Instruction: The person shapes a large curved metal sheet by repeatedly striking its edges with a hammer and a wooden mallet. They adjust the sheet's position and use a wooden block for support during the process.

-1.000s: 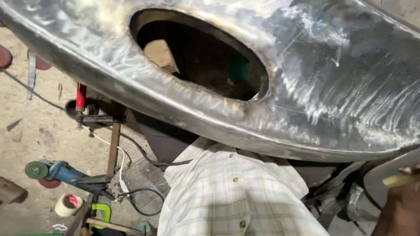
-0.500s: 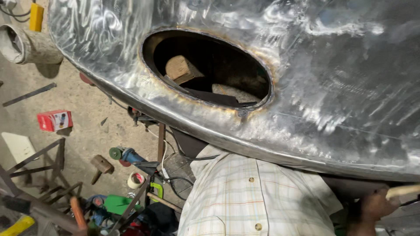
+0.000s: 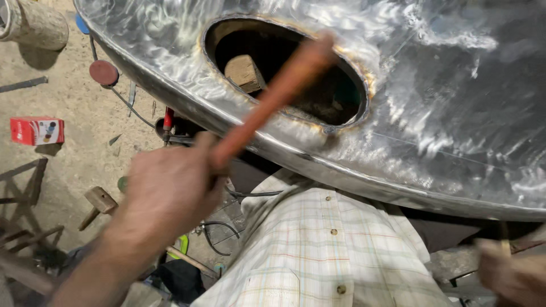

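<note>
My left hand (image 3: pixel 170 190) is closed around a reddish-brown wooden handle (image 3: pixel 273 96) that slants up and right across the oval opening (image 3: pixel 284 71) of a large shiny metal shell (image 3: pixel 443 96). The handle's far end is blurred near the hole's top rim. A wooden block (image 3: pixel 243 73) lies inside the hole. My right hand (image 3: pixel 512 273) sits blurred at the lower right corner, below the shell's edge, gripping a thin pale stick-like object I cannot identify. My checked shirt (image 3: pixel 324 261) fills the bottom middle.
On the dirt floor at left lie a red box (image 3: pixel 37 131), a round reddish disc (image 3: pixel 103 73), a wooden mallet (image 3: pixel 98 203), black cables (image 3: pixel 219 230) and metal frame pieces (image 3: pixel 23 187). A pale cylinder (image 3: pixel 34 23) stands at the top left.
My left hand has come up into view holding the wooden handle, swung across the oval hole. The view shifted slightly; my right hand stays low at the right corner.
</note>
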### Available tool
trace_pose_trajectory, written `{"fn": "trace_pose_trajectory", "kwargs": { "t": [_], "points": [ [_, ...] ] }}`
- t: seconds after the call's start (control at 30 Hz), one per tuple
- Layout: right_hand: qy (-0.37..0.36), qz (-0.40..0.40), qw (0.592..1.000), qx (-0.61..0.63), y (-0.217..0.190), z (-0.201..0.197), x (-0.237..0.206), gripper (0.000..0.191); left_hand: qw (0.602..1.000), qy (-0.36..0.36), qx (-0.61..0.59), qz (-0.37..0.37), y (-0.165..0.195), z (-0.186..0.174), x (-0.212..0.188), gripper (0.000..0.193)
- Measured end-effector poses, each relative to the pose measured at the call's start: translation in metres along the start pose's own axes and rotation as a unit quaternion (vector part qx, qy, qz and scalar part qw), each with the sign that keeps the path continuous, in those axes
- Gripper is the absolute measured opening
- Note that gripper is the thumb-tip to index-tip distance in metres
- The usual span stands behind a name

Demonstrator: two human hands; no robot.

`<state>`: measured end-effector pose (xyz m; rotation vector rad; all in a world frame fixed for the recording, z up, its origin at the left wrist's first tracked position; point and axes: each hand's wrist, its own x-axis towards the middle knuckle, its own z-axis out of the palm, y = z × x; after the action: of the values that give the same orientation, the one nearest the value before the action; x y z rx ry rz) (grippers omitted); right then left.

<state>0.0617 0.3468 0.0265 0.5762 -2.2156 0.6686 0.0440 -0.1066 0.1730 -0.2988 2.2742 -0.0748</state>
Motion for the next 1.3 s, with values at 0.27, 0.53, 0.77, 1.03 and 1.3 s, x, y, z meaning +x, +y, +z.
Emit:
{"fn": "trace_pose_trajectory", "kwargs": {
  "t": [0.27, 0.53, 0.77, 1.03, 1.3],
  "points": [
    [-0.435, -0.153, 0.885, -0.061, -0.074, 0.047, 0.12, 0.048, 0.858, 0.122, 0.048, 0.496, 0.117, -0.013, 0.008, 0.035],
    [-0.381, 0.298, 0.875, -0.035, -0.021, -0.014, 0.038, 0.03, 0.894, 0.215, -0.172, 0.355, 0.034, 0.033, 0.148, 0.064],
    [-0.134, 0.524, 0.841, -0.018, 0.024, -0.036, -0.068, 0.025, 0.959, 0.128, -0.103, 0.231, 0.0, 0.025, 0.183, 0.074],
    [0.108, 0.633, 0.741, 0.194, 0.031, -0.012, -0.104, 0.062, 0.972, -0.046, -0.065, 0.219, 0.046, 0.02, 0.224, 0.102],
    [0.139, 0.616, 0.731, 0.257, 0.071, -0.004, -0.087, 0.029, 0.973, -0.046, -0.022, 0.225, 0.084, 0.036, 0.232, 0.108]
  ]
}}
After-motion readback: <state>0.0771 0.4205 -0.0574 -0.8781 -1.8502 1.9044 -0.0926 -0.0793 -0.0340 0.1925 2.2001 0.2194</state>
